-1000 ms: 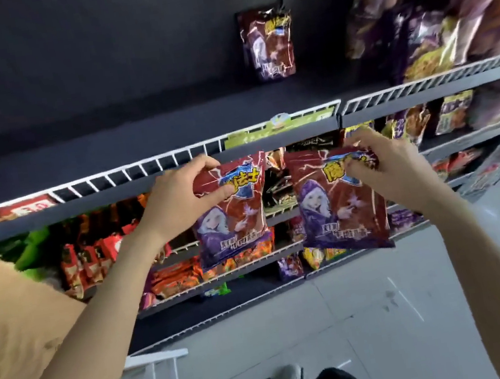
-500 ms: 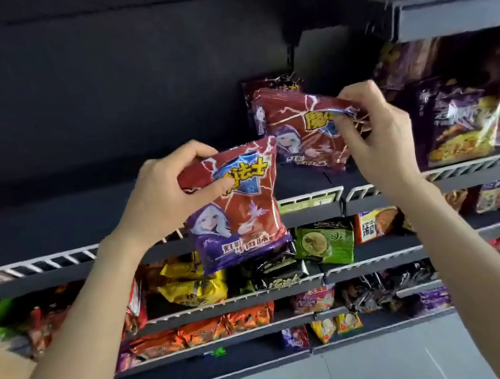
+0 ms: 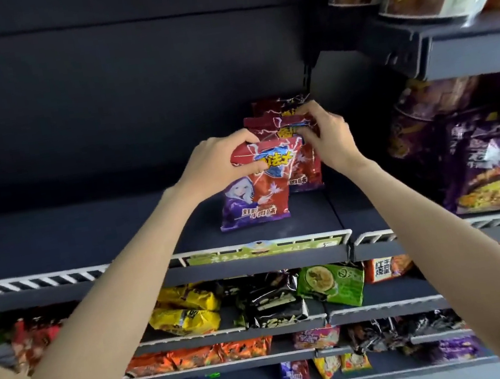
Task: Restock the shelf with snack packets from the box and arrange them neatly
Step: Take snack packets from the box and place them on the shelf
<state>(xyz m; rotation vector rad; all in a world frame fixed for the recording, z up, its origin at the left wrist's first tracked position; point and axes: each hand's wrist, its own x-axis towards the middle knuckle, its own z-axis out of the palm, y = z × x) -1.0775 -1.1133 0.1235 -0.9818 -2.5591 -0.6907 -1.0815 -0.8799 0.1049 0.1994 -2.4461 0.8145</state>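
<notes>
Dark shelving fills my view. On the dark shelf board (image 3: 151, 230), my left hand (image 3: 216, 165) grips the front red-and-purple foil snack packet (image 3: 256, 195) upright; just behind that packet, my right hand (image 3: 328, 135) pinches a second red packet (image 3: 304, 168), ahead of a third packet (image 3: 275, 106).

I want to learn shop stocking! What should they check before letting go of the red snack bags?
1. Left hand grips the front red packet by its top: ok.
2. Right hand pinches the second red packet behind it: ok.
3. Front packet's bottom edge rests on the dark shelf: cannot tell.
4. Front packet stands straight: not ok, it tilts.
5. Bare shelf space lies left of the packets: ok.
6. Third red packet at the back stands upright: cannot tell, mostly hidden.
</notes>
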